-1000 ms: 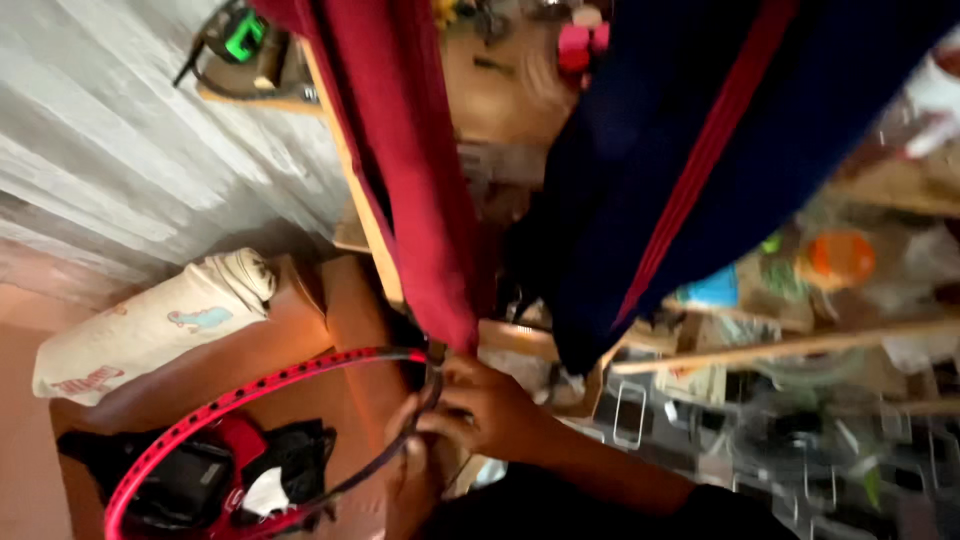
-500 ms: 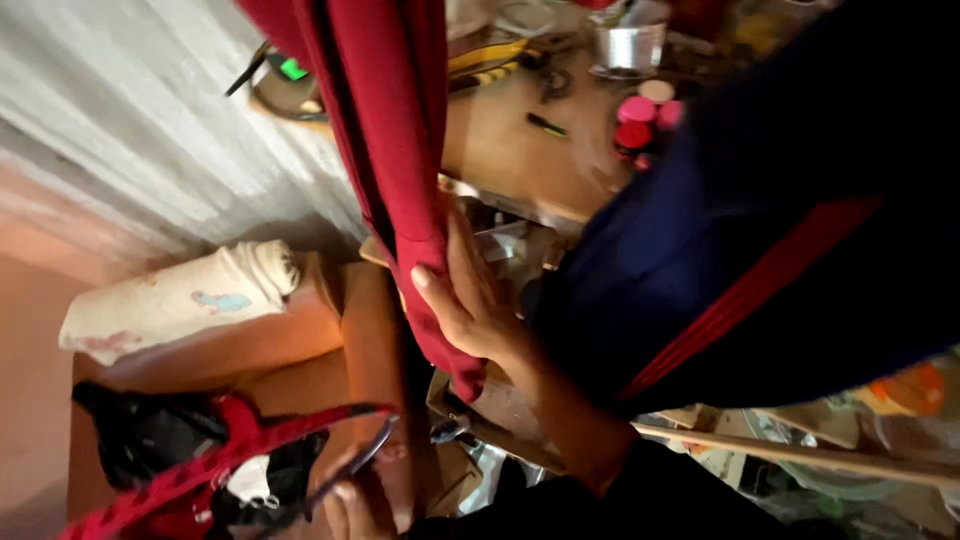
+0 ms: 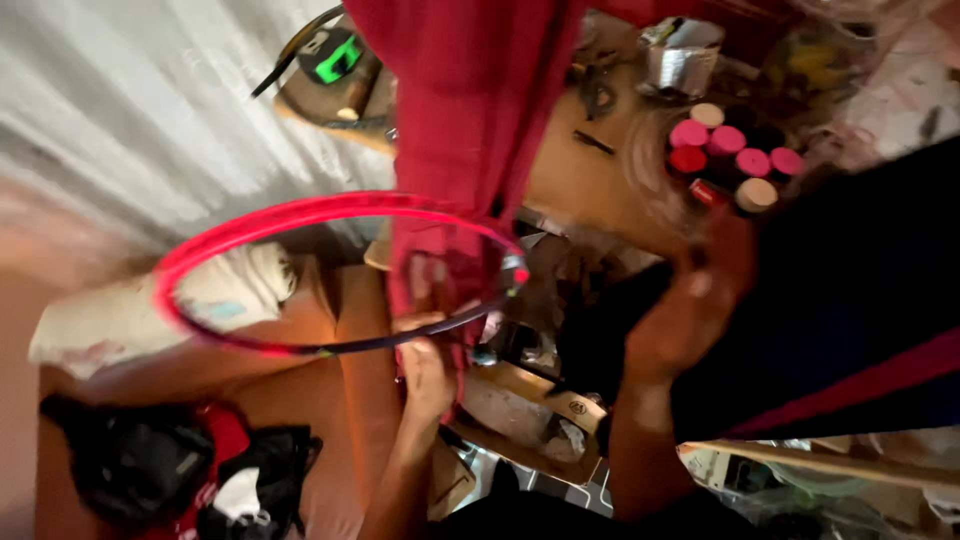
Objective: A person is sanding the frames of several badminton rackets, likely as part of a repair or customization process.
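My left hand (image 3: pixel 425 370) has its fingers closed on the lower rim of the red racket frame (image 3: pixel 330 275), right where red turns to the dark section. The hoop runs out to the left of those fingers and arcs back over them, floating clear of the desk (image 3: pixel 600 190).

My right hand (image 3: pixel 690 310) is raised against the dark blue fabric (image 3: pixel 850 300). Fingers look curled into it, but the blur means I can't tell if they actually grip. The red cloth (image 3: pixel 470 110) hangs just above and behind my left fingers and crosses the hoop.

Handling, judging by looks: the frame is thin, stiff and light, and I see no strings, so the rim probably flexes if squeezed across. I'd hold along the rim near the dark section, not across the open hoop. The finish is glossy, likely slick. The fabrics are limp and will drape and snag on the rim.

Round pink and red spools (image 3: pixel 725 150) sit on the desk beyond my right fingers, well apart.
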